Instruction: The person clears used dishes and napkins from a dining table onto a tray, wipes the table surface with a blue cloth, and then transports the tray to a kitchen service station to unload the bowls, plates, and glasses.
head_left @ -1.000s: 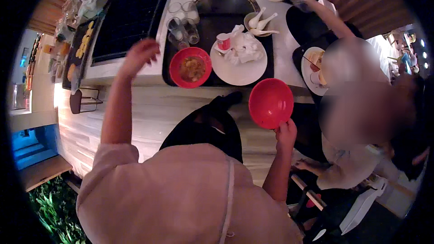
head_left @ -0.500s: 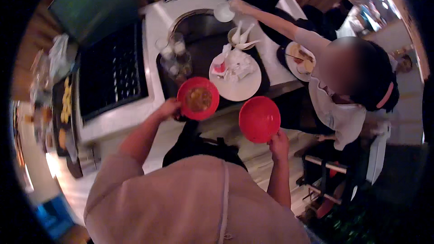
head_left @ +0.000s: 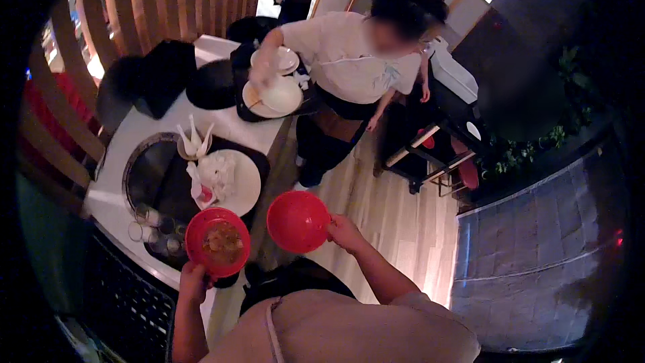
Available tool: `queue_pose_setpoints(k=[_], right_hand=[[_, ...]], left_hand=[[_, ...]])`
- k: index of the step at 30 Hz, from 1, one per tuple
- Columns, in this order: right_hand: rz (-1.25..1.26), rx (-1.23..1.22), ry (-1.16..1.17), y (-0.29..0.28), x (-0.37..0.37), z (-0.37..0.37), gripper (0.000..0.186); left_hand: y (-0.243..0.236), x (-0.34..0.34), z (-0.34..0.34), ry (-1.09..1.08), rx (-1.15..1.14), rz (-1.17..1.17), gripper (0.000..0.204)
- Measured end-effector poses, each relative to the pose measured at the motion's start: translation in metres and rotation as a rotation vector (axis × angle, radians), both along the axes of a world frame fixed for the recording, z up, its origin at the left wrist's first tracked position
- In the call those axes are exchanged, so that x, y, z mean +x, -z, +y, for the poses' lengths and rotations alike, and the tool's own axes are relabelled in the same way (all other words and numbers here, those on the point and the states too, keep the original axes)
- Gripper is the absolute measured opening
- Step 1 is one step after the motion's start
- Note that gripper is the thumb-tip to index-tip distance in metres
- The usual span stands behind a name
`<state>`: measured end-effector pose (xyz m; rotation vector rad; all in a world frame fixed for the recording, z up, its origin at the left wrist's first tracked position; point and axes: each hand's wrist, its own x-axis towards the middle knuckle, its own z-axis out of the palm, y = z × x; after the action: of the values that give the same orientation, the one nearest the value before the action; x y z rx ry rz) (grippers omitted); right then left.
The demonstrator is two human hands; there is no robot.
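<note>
Here each grip pinches a rim: left hand (head_left: 193,281) full red bowl (head_left: 218,242), right hand (head_left: 343,231) empty red bowl (head_left: 298,221)

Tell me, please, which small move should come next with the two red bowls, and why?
Probably bring the left hand with the food-filled red bowl level over the empty red bowl in the right hand; both are lifted off the table and sit side by side.

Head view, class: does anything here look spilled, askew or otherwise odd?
Nothing looks spilled or broken. The left hand holds a red bowl of food about level at the table edge; the right hand holds an empty red bowl tipped on its side, over the floor.
</note>
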<state>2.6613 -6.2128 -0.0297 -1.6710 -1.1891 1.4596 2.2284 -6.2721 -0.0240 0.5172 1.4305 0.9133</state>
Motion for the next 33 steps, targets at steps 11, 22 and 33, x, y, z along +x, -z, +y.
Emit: queue_pose_setpoints(k=[11, 22, 33], right_hand=[[0.032, -0.007, -0.205, 0.012, -0.016, 0.005, 0.025], [0.064, -0.019, 0.111, -0.028, -0.059, -0.048, 0.023], [-0.062, 0.048, 0.435, -0.058, -0.121, -0.117, 0.024]], left_hand=[[-0.122, -0.056, 0.038, -0.3, 0.137, 0.16, 0.016], [-0.107, -0.261, 0.163, -0.183, 0.145, 0.267, 0.021], [0.063, -0.339, 0.3, 0.484, 0.353, 1.781, 0.02]])
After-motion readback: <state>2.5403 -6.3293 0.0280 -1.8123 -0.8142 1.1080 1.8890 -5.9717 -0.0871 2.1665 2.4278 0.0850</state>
